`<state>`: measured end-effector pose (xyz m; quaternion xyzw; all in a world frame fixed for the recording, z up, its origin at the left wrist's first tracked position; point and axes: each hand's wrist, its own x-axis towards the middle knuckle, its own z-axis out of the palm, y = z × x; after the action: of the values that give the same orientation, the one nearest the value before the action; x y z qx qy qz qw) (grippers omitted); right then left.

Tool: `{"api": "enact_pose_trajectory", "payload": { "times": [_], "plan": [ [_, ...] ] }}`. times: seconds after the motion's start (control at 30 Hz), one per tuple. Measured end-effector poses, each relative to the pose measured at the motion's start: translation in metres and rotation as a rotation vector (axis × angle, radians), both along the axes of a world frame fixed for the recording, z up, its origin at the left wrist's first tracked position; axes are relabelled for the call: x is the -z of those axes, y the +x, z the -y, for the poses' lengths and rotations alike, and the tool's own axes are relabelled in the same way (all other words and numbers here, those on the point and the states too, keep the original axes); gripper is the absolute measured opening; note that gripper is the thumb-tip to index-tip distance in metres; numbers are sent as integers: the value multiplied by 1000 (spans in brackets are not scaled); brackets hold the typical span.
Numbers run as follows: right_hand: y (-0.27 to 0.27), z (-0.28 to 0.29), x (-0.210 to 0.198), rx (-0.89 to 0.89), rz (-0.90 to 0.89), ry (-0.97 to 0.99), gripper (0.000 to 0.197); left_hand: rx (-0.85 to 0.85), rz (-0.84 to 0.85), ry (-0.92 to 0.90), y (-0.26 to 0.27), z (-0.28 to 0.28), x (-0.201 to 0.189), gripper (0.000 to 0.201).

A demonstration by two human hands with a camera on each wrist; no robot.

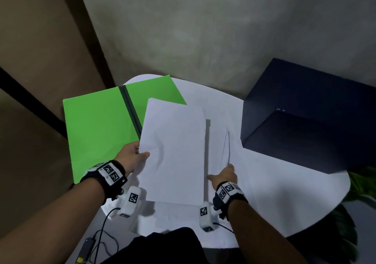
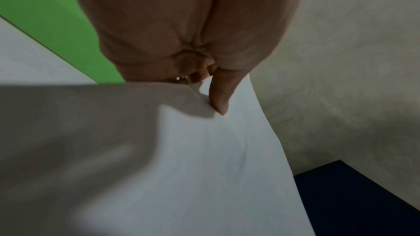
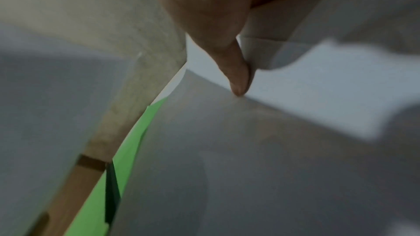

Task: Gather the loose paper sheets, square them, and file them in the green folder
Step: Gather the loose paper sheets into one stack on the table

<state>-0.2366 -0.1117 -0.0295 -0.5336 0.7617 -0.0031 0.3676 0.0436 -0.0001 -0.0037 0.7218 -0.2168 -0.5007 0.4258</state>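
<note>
The green folder (image 1: pixel 97 125) lies open on the left of the white table (image 1: pixel 284 192), hanging over the table's left edge. My left hand (image 1: pixel 142 155) grips a stack of white sheets (image 1: pixel 175 152) by its left edge, thumb (image 2: pixel 219 100) on top, and holds it tilted above the table and the folder's right leaf. My right hand (image 1: pixel 222 173) is spread open just right of the stack. Its thumb (image 3: pixel 236 78) points at the stack's right edge, and its fingers reach onto loose sheets (image 1: pixel 227 141) lying on the table with slightly lifted edges.
A dark blue box (image 1: pixel 305 117) stands at the table's back right, close to the loose sheets. Green plant leaves (image 1: pixel 362 184) show beyond the right rim. A cable and a small black device (image 1: pixel 87 247) lie near the front left edge.
</note>
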Motion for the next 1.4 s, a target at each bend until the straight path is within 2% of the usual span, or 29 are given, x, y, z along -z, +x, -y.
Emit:
{"api": "enact_pose_trajectory", "payload": {
  "times": [0.1,0.2,0.27,0.33,0.4,0.47,0.53,0.6,0.67,0.73,0.77,0.83,0.9,0.97,1.0,1.1,1.13,1.23,1.3,1.4],
  "plan": [
    [-15,2,-20,14,82,-78,64,17,-17,36,-2,-1,3,32],
    [-38,9,-55,-45,141,-267,39,28,8,109,-7,-4,8,40],
    [-50,17,-86,-86,120,-419,30,62,83,161,-10,-3,12,36],
    [-57,26,-123,-108,84,-574,24,120,212,221,-14,-1,13,30],
    [-62,33,-161,-70,119,-708,23,149,264,240,-20,1,13,34],
    [-65,37,-194,0,252,-774,23,184,287,231,-28,5,9,40],
    [-63,41,-205,41,412,-749,24,217,285,197,-35,8,8,44],
    [-54,44,-193,38,523,-658,26,278,293,164,-40,10,6,42],
    [-43,48,-161,13,578,-517,27,297,235,164,-37,11,10,37],
    [-34,51,-119,-19,578,-342,29,178,46,191,-31,11,14,23],
    [-29,51,-97,-39,541,-256,33,109,-59,230,-29,10,12,28],
    [-24,46,-56,-83,389,-121,48,-29,-216,279,-23,8,21,51],
    [-19,33,-26,-95,254,-29,57,-32,-268,274,-18,8,44,74],
    [-9,16,-12,-142,200,3,58,-8,-172,288,-19,11,73,110],
    [-3,8,-8,-190,185,2,57,30,-91,287,-25,12,64,111],
    [5,-8,-3,-309,177,9,52,205,276,303,-45,16,28,56],
    [2,-10,-2,-296,164,-10,50,230,361,296,-47,18,25,47],
    [-17,-9,1,-166,-75,-149,56,194,408,221,-40,19,25,43],
    [-28,-11,4,-132,-217,-105,75,141,364,169,-25,13,25,42],
    [-30,-14,9,-165,-261,-47,103,39,263,100,5,2,24,41]
  ]
}}
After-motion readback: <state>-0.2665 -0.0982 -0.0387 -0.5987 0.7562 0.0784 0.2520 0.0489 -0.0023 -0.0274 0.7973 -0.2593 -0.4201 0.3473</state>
